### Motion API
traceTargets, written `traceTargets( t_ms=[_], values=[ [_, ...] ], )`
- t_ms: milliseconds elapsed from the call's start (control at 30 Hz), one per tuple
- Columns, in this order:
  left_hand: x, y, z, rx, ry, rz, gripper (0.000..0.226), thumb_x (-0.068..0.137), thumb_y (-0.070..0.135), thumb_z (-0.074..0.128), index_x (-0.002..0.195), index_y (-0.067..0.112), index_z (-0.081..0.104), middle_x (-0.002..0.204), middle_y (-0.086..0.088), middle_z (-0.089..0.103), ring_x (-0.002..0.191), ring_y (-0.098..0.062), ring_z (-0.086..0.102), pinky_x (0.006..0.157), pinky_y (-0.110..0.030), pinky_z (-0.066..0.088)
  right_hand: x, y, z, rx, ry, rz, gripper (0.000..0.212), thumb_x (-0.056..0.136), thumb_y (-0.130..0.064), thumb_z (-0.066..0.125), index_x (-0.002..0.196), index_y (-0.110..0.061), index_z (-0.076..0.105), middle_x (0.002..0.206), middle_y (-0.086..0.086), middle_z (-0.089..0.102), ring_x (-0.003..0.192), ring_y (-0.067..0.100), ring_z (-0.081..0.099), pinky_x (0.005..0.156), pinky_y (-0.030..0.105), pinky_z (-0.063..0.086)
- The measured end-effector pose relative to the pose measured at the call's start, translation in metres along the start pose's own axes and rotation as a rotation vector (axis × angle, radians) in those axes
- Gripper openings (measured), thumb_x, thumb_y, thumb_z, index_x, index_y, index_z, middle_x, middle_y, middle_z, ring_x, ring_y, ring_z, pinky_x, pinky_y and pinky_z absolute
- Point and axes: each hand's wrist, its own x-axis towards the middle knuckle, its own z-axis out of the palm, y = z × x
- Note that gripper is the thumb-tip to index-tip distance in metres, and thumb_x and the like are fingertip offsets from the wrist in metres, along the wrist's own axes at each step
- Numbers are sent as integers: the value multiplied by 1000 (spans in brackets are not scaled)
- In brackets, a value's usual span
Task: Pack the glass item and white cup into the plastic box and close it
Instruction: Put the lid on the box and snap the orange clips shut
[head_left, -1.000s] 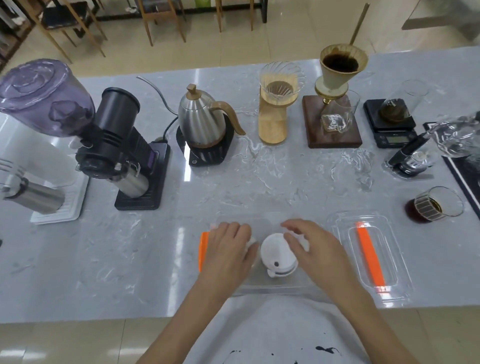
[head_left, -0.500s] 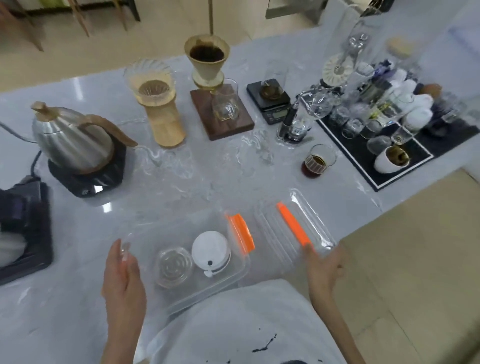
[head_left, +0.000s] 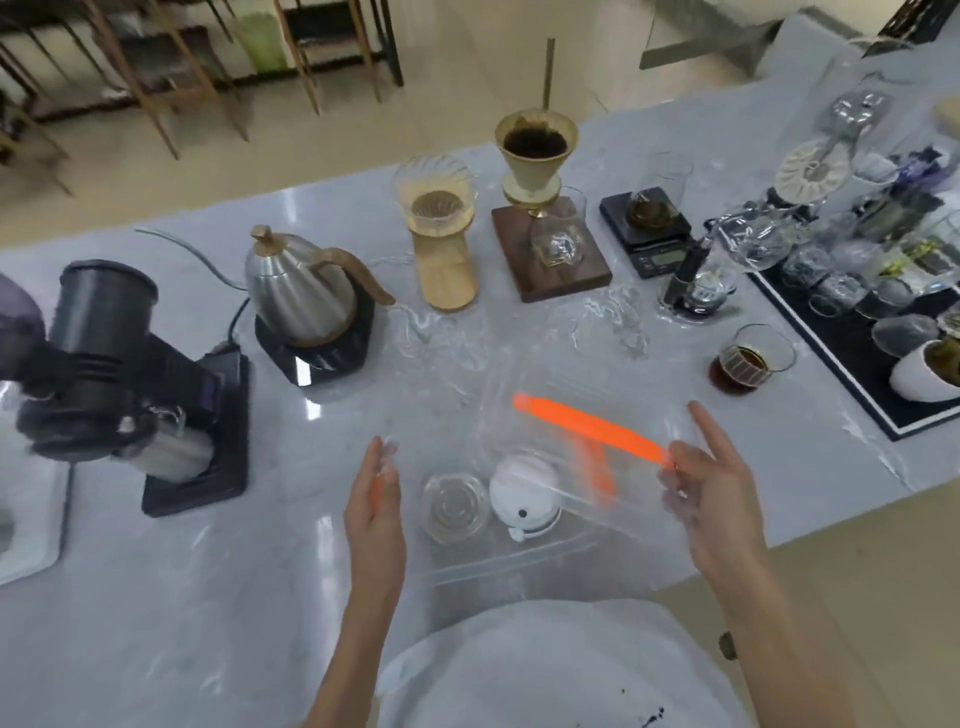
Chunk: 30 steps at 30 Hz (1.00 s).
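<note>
A clear plastic box (head_left: 524, 558) sits at the table's near edge. Inside it lie the glass item (head_left: 455, 506) on the left and the white cup (head_left: 524, 493) on the right, side by side. My right hand (head_left: 706, 493) holds the clear lid (head_left: 561, 415) by the end of its orange clip strip, tilted in the air above the box. My left hand (head_left: 375, 499) rests flat against the box's left end, fingers straight, partly covering an orange clip there.
A steel kettle (head_left: 298, 296) on a black base, a black grinder (head_left: 98, 358), two drippers (head_left: 535, 150) and a scale (head_left: 647, 228) line the back. A coffee glass (head_left: 748, 361) stands right of the lid; a black tray (head_left: 852, 358) of glassware lies far right.
My right hand has picked the lid up off the table on the right and carried it left over the box. The left hand stays at the box's left end. The camera view shifted.
</note>
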Motion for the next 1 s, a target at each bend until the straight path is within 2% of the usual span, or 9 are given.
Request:
traceTargets(
  t_ms=[100, 200, 300, 433, 533, 633, 767, 867, 1000],
  values=[
    [3, 9, 0, -128, -33, -119, 42, 107, 28, 44, 148, 22, 50, 144, 11, 58, 137, -11, 52, 119, -43, 32, 1, 11, 40, -175, -220, -85, 61, 91, 1, 53, 141, -34, 50, 68, -3, 48, 47, 11, 40, 45, 24, 32],
    [6, 8, -9, -128, -114, -95, 47, 103, 32, 50, 149, 21, 49, 151, 9, 51, 143, -12, 45, 117, -29, 36, -4, 24, 61, -436, -338, -301, 60, 92, -6, 54, 137, -45, 50, 87, 0, 53, 62, 12, 51, 59, 19, 43],
    [6, 0, -16, -18, -188, -83, 56, 102, 33, 54, 156, 28, 38, 157, 11, 43, 143, -3, 41, 117, -25, 34, -1, 36, 67, -757, -306, -543, 57, 99, -11, 45, 148, -40, 38, 108, -1, 58, 102, 13, 56, 95, 29, 42],
    [4, -1, -11, 88, -159, -41, 61, 99, 54, 45, 156, 37, 33, 158, 17, 36, 140, 10, 35, 98, -3, 32, 1, 41, 71, -989, -203, -887, 59, 94, 5, 50, 149, -15, 41, 93, -1, 60, 96, 21, 45, 95, 40, 39],
    [5, -5, -8, 137, -111, 35, 51, 104, 46, 45, 153, 34, 39, 158, 15, 39, 144, 5, 34, 110, -12, 30, 6, 43, 67, -1032, -223, -856, 60, 93, 4, 49, 149, -14, 40, 122, 10, 64, 113, 30, 50, 99, 41, 37],
    [8, -5, -4, 249, -91, 85, 47, 106, 28, 46, 153, 29, 42, 156, 7, 40, 144, -5, 34, 120, -32, 28, 12, 49, 61, -1156, -245, -807, 68, 87, 10, 50, 149, -16, 41, 155, 11, 40, 136, 32, 46, 101, 48, 41],
    [11, 1, -7, 245, -137, 76, 46, 105, 25, 51, 149, 33, 44, 156, 4, 38, 144, -8, 34, 121, -39, 28, 22, 50, 64, -913, -319, -694, 59, 95, 3, 42, 148, -24, 43, 156, -6, 36, 138, 2, 35, 114, 31, 31],
    [13, 5, -21, 236, -233, 1, 55, 98, 34, 62, 145, 53, 40, 159, 10, 27, 147, -6, 28, 119, -32, 29, 29, 52, 62, -751, -206, -588, 46, 99, -12, 50, 143, -22, 49, 149, -3, 46, 141, 14, 39, 116, 30, 30],
    [0, 1, -13, -11, -140, -316, 71, 89, 44, 71, 151, 33, 40, 143, 4, 52, 129, -18, 54, 107, -40, 45, 34, 57, 57, -728, -95, -453, 60, 95, -34, 58, 150, -25, 36, 154, 4, 40, 143, 23, 35, 113, 37, 31]
  ],
)
